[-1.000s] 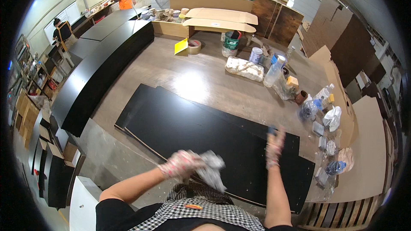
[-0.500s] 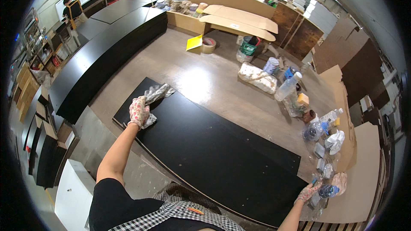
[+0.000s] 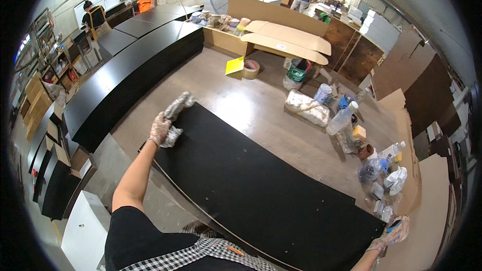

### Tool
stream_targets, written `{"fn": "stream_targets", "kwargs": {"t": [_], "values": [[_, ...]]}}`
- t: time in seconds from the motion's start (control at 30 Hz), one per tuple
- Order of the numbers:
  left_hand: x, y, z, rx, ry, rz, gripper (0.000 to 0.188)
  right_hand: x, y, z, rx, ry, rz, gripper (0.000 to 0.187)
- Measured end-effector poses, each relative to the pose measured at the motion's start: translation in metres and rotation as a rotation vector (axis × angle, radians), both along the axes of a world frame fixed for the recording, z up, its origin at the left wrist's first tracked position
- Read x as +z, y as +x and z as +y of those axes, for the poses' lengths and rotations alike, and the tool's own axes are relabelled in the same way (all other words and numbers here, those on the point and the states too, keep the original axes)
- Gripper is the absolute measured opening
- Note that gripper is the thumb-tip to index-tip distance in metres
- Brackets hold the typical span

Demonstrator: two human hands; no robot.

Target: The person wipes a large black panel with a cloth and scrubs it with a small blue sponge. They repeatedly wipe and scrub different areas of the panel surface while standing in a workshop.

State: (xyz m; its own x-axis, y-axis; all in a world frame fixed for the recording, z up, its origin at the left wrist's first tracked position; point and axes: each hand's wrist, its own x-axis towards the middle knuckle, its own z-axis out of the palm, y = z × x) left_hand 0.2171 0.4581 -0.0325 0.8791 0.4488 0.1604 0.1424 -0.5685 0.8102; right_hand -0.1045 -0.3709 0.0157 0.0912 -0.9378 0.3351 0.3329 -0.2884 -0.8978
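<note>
Insp. rpt., head cam, remote. I am viewing a blk. panel [image 3: 261,190], which is lying flat on the brown worktable [image 3: 281,125], its long near edge running along the wearer's front. L. hand [image 3: 160,129], in a patterned glove, is gripping a crumpled grey rag [image 3: 179,104] at the panel's L. end; its fingers are closing round the cloth, bunched together. R. hand [image 3: 399,230], gloved likewise, is resting by the panel's R. end. A blue item is showing at its fingers, which are appearing curled; I cannot tell whether they are pinching it.

Labels/markings: a yellow card [image 3: 234,65] is standing just beside a tape roll [image 3: 251,70]; I am making out no text on it. A bucket [image 3: 296,74] is carrying a green label w/ pale marks, too small to read. A white can [image 3: 323,93] is bearing a bluish print, likewise illegible. The cardboard [image 3: 301,45] at the far side is showing a small white sticker. The checked apron [image 3: 211,248] is displaying an orange patch, wording unclear.
</note>
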Motion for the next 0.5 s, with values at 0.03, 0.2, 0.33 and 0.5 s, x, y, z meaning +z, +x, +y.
{"fn": "stream_targets", "kwargs": {"t": [0.03, 0.2, 0.33, 0.5], "values": [[0.009, 0.005, 0.008, -0.074, -0.202, -0.077, 0.033, 0.02, 0.001, -0.01, 0.003, 0.005, -0.014, 0.038], [0.055, 0.01, 0.047, -0.021, -0.837, -0.261, 0.01, 0.076, -0.047, -0.074, 0.285, 0.224, -0.097, 0.043], [0.033, 0.01, 0.065, -0.271, -1.08, -0.585, 0.019, 0.067, -0.11, -0.05, -0.023, 0.034, 0.037, 0.044], [-0.053, 0.008, 0.061, -0.448, -1.322, -0.69, 0.03, 0.029, -0.141, 0.05, -0.244, -0.005, 0.232, 0.047]]}}
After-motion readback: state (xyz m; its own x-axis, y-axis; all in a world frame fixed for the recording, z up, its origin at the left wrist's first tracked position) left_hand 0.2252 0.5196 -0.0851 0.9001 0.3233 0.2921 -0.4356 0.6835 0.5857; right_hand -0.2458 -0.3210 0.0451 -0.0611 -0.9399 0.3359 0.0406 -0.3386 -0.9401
